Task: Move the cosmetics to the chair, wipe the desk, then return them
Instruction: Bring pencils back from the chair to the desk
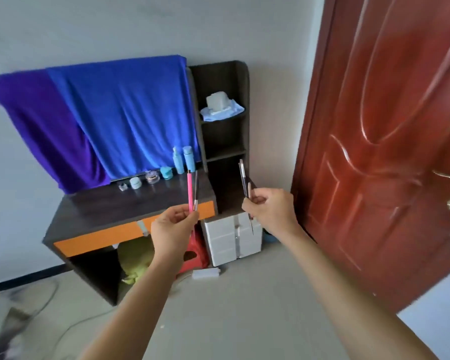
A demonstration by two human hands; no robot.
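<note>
Biggest risk imo is a skinny stick slipping out, since the left hand [173, 224] is only pinching the pink pencil [189, 190] and the right hand [269, 209] the dark pencils [243, 181], both out in front of the desk [130, 203] edge, with open floor [231, 294] below and the jars [151, 177] at the back.

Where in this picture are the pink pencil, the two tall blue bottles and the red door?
pink pencil [189, 189], head view, middle of its shaft above the left hand [172, 229].
tall blue bottles [187, 158], head view, body of the right-hand bottle on the desk.
red door [390, 141], head view, its central panel.
</note>
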